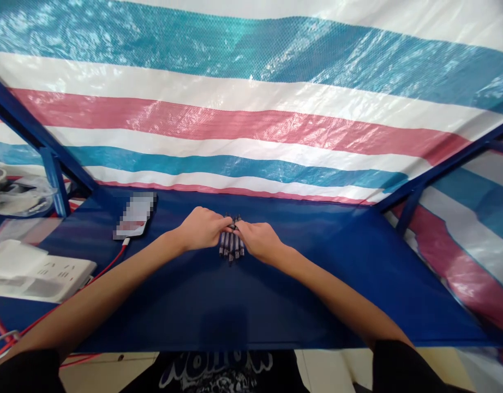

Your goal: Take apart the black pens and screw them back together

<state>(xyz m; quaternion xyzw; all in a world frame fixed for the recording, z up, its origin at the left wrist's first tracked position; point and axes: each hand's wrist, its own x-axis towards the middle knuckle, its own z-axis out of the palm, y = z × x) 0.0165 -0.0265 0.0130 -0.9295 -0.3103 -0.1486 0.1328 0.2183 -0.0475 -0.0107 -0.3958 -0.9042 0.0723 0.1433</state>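
A small bundle of slim, pen-like sticks (231,246), light along the middle with dark ends, lies at the centre of the blue table (309,305). From the left, my left hand (203,228) is closed with thumb and fingertips pinched at the bundle's upper part. My right hand (260,241) meets it from the other side, its fingers also pinched there. The fingertips of both hands nearly touch over a small dark piece across the sticks. My fingers cover part of the bundle, so I cannot tell what that piece is.
A phone (140,217) with a red charging cable (112,263) lies left of my left hand. A white power strip (67,270) sits at the left edge. Striped plastic sheeting (251,125) hangs behind the table, with blue frame bars (411,210) at both sides.
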